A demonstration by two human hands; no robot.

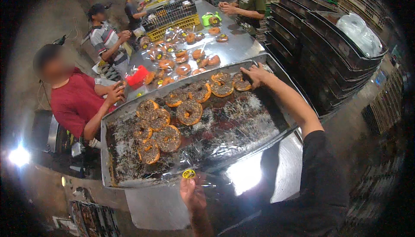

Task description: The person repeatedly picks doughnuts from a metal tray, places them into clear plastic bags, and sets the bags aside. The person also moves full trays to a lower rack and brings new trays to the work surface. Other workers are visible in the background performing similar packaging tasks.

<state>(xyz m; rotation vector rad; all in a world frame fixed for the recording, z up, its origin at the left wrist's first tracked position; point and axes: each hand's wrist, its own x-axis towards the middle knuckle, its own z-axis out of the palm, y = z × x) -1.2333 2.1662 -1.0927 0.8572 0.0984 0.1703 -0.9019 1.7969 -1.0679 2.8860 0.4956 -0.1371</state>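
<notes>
A large dark baking tray (242,146) lies tilted across the table before me, its bottom worn and crumb-covered. Ring doughnuts with a dark crumbly topping (189,112) sit in its left half and along its far edge. At the far right end of that row, my right hand (258,76) has its fingers and thumb around the edge of a doughnut (241,82). Close to the tray's near edge, my left hand (193,192) pinches a clear plastic bag (207,180) that bears a round yellow label (189,174).
Bagged doughnuts (183,69) lie on the metal table (242,42) beyond the tray, near a red object (137,77) and stacked crates (173,20). Black trays (328,51) stand stacked at right. Co-workers stand along the left, the nearest wearing red (73,98); another is across the table.
</notes>
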